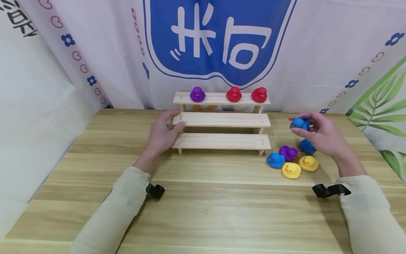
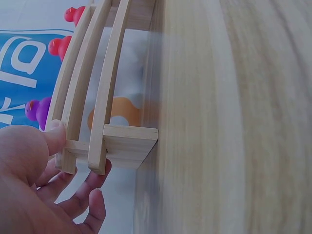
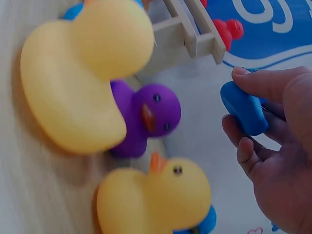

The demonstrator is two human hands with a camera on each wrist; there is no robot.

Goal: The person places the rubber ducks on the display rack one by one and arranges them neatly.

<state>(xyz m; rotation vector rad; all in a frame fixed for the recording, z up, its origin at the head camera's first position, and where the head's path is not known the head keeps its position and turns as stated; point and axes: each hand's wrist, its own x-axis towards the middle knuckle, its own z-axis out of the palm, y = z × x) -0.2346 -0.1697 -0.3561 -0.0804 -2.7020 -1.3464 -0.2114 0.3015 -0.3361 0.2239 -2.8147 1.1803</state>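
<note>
The left hand (image 1: 162,131), part-closed, grips the wooden rack (image 1: 221,120) at nine o'clock; beyond its three o'clock, the right hand (image 1: 326,135), half-closed, pinches a blue duck (image 1: 299,123) (clear of the table (image 1: 222,211)). Five other ducks (image 1: 288,153) cluster near four o'clock.

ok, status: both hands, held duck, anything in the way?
Left fingers holding wooden rack by left end. Right fingers pinching blue duck off the table, right of rack. Nothing visible between duck and rack; five loose ducks nearby.
</note>
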